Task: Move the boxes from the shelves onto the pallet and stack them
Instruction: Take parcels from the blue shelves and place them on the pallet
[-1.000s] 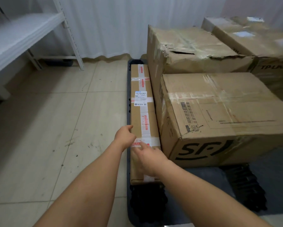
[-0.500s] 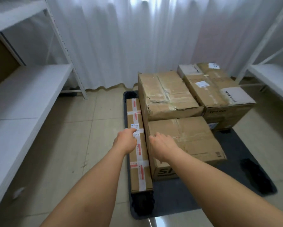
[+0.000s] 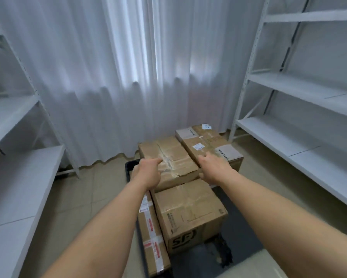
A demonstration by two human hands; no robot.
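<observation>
Cardboard covers most of the dark plastic pallet (image 3: 242, 223) in the single head view: four taped brown boxes sit on it, none stacked. Left hand (image 3: 148, 173) is loosely curled over the worn rear-left carton (image 3: 174, 157), right hand (image 3: 214, 169) reaches with relaxed fingers toward the rear-right labelled carton (image 3: 208, 145); both hold nothing. Two white shelving racks (image 3: 301, 93) flank it, showing no boxes. Judged advice: square cartons flush to the edges before stacking.
</observation>
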